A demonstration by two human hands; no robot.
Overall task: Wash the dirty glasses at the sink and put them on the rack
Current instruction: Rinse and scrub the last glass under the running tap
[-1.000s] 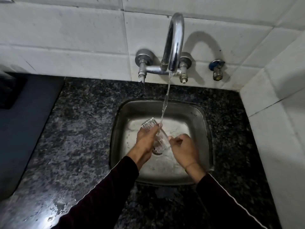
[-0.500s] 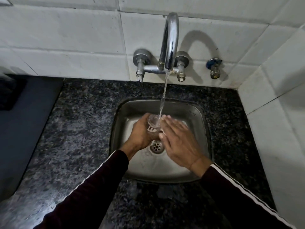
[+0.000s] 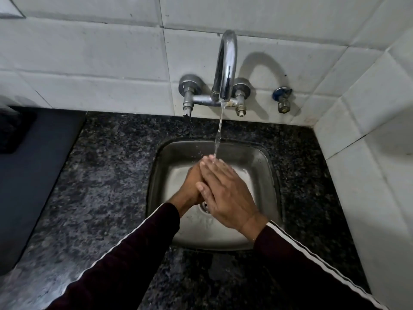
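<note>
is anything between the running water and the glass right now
Yes: the right hand lies flat over the left hand, and the stream lands on its fingers; the glass itself is hidden from view.

I count two hands over the basin, my left hand (image 3: 190,186) tucked under my right hand (image 3: 225,193), the two pressed together. One steel sink (image 3: 266,175) sits below them. One curved tap spout (image 3: 225,66) stands beyond the fingertips, with one stream of water (image 3: 218,135) landing on them. Two tap valves (image 3: 188,95) flank that spout, plus one small blue-handled valve (image 3: 282,99) farther right. Two dark sleeves (image 3: 125,265), each white-striped.
</note>
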